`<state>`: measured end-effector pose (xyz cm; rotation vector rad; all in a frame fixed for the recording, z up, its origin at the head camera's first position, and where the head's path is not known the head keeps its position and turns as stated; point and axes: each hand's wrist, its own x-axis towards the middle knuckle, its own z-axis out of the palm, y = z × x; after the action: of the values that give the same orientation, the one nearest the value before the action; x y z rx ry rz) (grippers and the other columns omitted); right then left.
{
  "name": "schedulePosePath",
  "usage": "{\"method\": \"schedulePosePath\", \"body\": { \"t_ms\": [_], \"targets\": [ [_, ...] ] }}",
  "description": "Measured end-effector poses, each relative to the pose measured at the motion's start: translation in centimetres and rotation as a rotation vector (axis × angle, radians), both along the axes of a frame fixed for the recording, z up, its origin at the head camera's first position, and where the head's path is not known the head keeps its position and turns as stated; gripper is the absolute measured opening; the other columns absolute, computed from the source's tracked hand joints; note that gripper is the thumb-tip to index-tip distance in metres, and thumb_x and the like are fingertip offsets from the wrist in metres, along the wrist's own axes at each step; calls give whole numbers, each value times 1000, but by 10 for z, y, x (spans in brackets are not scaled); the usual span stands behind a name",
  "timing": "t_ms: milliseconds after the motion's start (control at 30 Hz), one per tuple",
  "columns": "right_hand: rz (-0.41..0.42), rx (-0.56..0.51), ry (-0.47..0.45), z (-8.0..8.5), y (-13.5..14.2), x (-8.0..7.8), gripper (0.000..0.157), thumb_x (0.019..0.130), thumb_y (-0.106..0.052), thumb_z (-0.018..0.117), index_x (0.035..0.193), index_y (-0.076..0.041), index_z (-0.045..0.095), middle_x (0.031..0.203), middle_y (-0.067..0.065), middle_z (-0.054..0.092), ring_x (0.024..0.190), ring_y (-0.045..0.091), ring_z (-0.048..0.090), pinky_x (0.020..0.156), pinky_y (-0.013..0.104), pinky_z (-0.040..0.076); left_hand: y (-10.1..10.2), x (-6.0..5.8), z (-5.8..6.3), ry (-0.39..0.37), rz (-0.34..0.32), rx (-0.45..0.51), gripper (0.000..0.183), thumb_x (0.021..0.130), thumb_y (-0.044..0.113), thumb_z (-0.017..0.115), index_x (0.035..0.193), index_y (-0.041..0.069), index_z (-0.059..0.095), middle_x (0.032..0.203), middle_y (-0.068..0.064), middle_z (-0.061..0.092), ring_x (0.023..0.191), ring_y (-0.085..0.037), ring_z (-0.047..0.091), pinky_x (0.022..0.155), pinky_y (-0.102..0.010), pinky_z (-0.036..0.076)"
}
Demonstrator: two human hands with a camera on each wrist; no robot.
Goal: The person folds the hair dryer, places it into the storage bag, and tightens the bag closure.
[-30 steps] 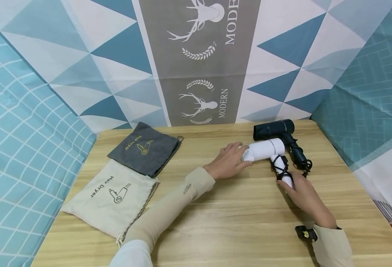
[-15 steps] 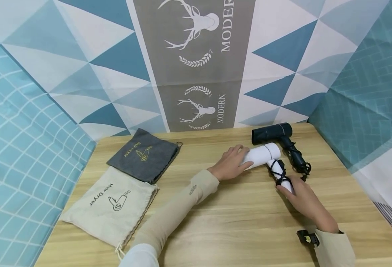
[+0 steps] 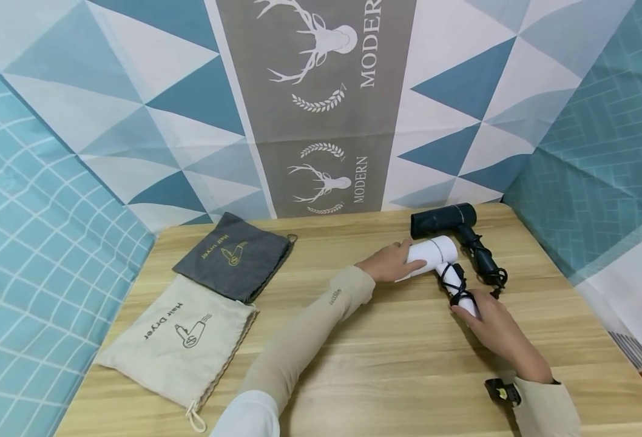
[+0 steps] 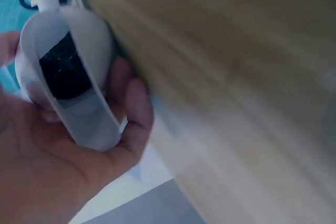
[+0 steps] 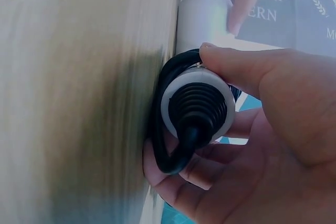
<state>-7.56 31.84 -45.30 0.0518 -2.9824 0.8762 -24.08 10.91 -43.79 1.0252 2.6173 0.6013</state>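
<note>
A white hair dryer (image 3: 432, 251) lies at the right of the table, its black cord wound round the handle. My left hand (image 3: 389, 262) grips the nozzle end, thumb on the near side. In the left wrist view the fingers of the left hand (image 4: 79, 150) curl round the flat nozzle (image 4: 86, 114), whose open mouth faces the camera. My right hand (image 3: 490, 318) holds the lower handle. The right wrist view shows the right hand (image 5: 236, 114) round the handle's end, where the black ribbed cord sleeve (image 5: 197, 108) comes out.
Just behind the white dryer lies a black hair dryer (image 3: 443, 220) with its cord wrapped. On the left are a dark grey drawstring pouch (image 3: 228, 273) and a cream one (image 3: 173, 358), both printed "Hair Dryer". Patterned cloth walls (image 3: 321, 121) stand behind and beside the wooden table (image 3: 397, 358).
The left hand has moved slightly right and closed round the nozzle. The right hand keeps its hold on the handle. The head view has tilted a little upward.
</note>
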Motion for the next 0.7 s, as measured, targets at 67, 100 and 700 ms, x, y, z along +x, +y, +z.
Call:
{"method": "schedulePosePath", "body": {
  "t_ms": [67,100,700],
  "targets": [
    [7,-2,-8,-1,-1,0,57,102,-33,59,127,18,48,112,32,58,92,36,58,72,49,48,1,-1,-1,-30,7,-48,82,100,64,37,158,7,21,150,-17,42,128,-26,53,101,-33,44],
    [8,-3,-15,-1,-2,0,58,102,-33,58,127,18,47,111,32,57,91,36,57,72,48,48,1,-2,-2,-32,5,-59,84,100,65,36,158,8,19,150,-17,43,127,-26,54,101,-33,45],
    [19,-38,-41,-8,2,-5,67,100,-39,59,135,15,39,113,30,58,89,33,59,70,45,48,-10,-2,-14,-79,-52,119,80,97,56,55,152,6,25,119,-9,51,97,-16,54,82,-27,45]
  ]
}}
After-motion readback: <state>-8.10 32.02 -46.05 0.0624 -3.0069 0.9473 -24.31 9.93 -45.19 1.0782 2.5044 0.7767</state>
